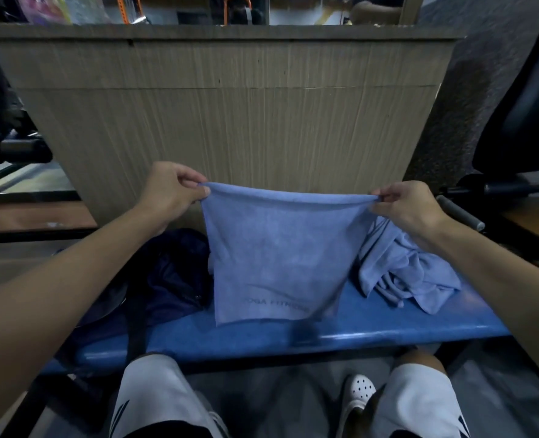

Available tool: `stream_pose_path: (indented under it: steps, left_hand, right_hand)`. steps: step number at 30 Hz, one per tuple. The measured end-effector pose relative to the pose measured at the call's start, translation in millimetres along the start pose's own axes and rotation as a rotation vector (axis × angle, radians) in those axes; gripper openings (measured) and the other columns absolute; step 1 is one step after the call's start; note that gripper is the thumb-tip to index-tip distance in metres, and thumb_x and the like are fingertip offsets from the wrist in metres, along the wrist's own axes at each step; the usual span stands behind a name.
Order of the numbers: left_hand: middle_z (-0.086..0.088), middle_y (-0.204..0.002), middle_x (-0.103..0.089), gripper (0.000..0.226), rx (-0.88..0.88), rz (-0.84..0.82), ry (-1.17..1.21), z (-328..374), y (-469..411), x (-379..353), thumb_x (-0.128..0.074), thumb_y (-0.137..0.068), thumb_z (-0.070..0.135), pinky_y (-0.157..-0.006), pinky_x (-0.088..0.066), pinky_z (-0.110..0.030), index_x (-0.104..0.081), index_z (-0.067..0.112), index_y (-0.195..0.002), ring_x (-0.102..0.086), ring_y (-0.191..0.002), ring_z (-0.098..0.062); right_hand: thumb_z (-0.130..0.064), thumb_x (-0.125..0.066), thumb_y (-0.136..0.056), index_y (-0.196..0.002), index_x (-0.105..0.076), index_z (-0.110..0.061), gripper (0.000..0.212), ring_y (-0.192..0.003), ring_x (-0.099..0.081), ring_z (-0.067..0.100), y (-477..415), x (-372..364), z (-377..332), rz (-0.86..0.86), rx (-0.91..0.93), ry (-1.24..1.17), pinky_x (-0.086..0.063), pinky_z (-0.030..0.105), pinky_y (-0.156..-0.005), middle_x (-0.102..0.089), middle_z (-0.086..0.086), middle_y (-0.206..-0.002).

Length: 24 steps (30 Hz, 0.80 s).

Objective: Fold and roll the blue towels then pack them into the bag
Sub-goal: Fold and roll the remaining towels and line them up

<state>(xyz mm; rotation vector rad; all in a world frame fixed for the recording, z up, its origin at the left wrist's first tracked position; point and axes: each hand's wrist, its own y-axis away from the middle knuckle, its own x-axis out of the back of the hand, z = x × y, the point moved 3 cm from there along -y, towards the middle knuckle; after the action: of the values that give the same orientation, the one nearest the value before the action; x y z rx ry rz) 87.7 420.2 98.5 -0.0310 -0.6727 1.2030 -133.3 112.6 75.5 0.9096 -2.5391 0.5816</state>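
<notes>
soft matt terry-cloth towel [277, 248], glossy smooth blue bench [388, 324], rough wood-grain panel [230, 105]

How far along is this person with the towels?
No rolled towel is visible yet. In hand: left hand and right hand pinch the top corners of one blue towel, hanging unrolled. Left: the crumpled towel pile on the bench, then packing everything into the dark bag.

Blue towel [277, 248] between both hands (pinched corners)
</notes>
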Motion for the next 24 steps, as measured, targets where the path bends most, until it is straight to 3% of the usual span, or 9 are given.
stream_pose_path:
  steps: [6,11,13,16,18,22,24]
  left_hand:
    - [-0.001,-0.071,-0.063,0.022,-0.059,-0.015,-0.04,9.3,11.8,4.7,-0.075,-0.079,-0.001,-0.058,-0.047,-0.007,-0.071,0.004,-0.099,-0.058,-0.06,-0.001]
    - [0.004,-0.063,-0.06,0.016,-0.15,-0.017,-0.059,19.0,19.0,12.7,-0.074,-0.081,0.001,-0.053,-0.042,-0.004,-0.072,0.004,-0.096,-0.056,-0.05,0.009]
    - [0.003,-0.062,-0.06,0.014,-0.165,-0.02,-0.073,21.1,20.4,15.5,-0.073,-0.082,0.002,-0.055,-0.043,-0.006,-0.072,0.008,-0.095,-0.056,-0.051,0.005]
    - [-0.004,-0.071,-0.065,0.008,-0.169,-0.019,-0.067,23.4,20.6,18.5,-0.069,-0.087,0.006,-0.062,-0.051,-0.022,-0.072,0.011,-0.091,-0.058,-0.061,-0.009]
    - [-0.004,-0.073,-0.065,0.005,-0.146,-0.038,-0.02,24.8,20.0,17.7,-0.064,-0.091,0.006,-0.058,-0.052,-0.017,-0.069,0.008,-0.091,-0.059,-0.061,-0.009]
    - [0.007,-0.048,-0.059,0.012,-0.084,-0.098,0.085,20.6,18.7,7.0,-0.056,-0.096,0.005,-0.048,-0.05,-0.017,-0.06,0.008,-0.085,-0.057,-0.044,-0.002]
    - [0.008,-0.045,-0.058,0.011,-0.071,-0.111,0.093,12.1,16.9,-1.1,-0.056,-0.096,0.005,-0.046,-0.05,-0.018,-0.06,0.006,-0.087,-0.055,-0.042,-0.003]
  right_hand:
    - [0.005,-0.068,-0.083,-0.087,-0.066,-0.009,0.015,-0.07,-0.055,0.02,14.4,8.0,-5.5,0.022,0.046,0.068,-0.048,0.035,-0.067,-0.06,0.012,-0.074]
    - [0.001,-0.063,-0.088,-0.088,-0.066,-0.006,0.007,-0.048,-0.048,0.001,20.5,19.1,-11.6,0.07,0.12,0.107,-0.038,0.01,-0.048,-0.051,-0.001,-0.061]
    - [-0.001,-0.062,-0.09,-0.086,-0.064,-0.007,0.008,-0.054,-0.048,0.003,22.4,22.4,-14.1,0.07,0.14,0.103,-0.036,0.008,-0.046,-0.054,0.002,-0.065]
    - [-0.001,-0.058,-0.092,-0.09,-0.063,-0.004,0.006,-0.065,-0.049,0.014,27.0,24.5,-19.1,0.068,0.155,0.058,-0.041,0.017,-0.056,-0.059,0.011,-0.077]
    - [-0.002,-0.055,-0.094,-0.093,-0.06,-0.003,0.005,-0.067,-0.051,0.016,29.9,25.8,-20.6,0.058,0.152,-0.006,-0.042,0.024,-0.06,-0.059,0.014,-0.081]
    - [-0.01,-0.053,-0.098,-0.093,-0.059,-0.007,0.007,-0.07,-0.053,0.019,26.4,27.3,-13.6,0.053,0.117,-0.058,-0.047,0.03,-0.062,-0.06,0.015,-0.083]
    - [-0.012,-0.054,-0.098,-0.087,-0.059,-0.012,0.012,-0.068,-0.052,0.018,21.1,23.1,-5.0,0.041,0.101,-0.042,-0.049,0.03,-0.06,-0.059,0.011,-0.078]
